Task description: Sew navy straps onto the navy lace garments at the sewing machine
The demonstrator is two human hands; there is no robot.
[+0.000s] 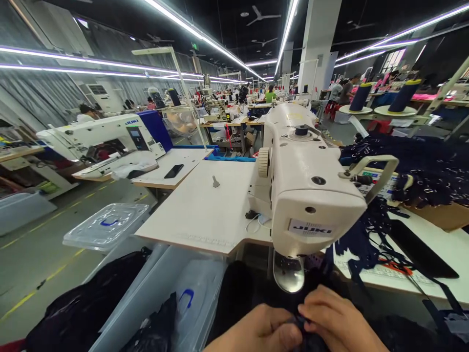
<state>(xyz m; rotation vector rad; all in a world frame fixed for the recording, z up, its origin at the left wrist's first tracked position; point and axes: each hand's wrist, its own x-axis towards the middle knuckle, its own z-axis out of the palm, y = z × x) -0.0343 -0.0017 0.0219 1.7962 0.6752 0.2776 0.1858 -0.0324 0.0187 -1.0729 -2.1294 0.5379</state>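
At the bottom edge my left hand point(262, 330) and my right hand point(339, 320) meet, fingers pinched together on a piece of dark navy fabric point(304, 328). They sit just below the needle end of a white JUKI sewing machine point(304, 181), under its rounded metal guard point(288, 273). More dark fabric with straps point(361, 244) trails from beneath the machine head onto the white table point(205, 210) at the right.
A heap of navy garments point(421, 166) lies at the right. Clear plastic bins point(172, 298) holding dark cloth stand lower left, a lid point(106, 225) beside them. A second JUKI machine point(110, 139) and a phone point(173, 171) are at left. Other workers sit far back.
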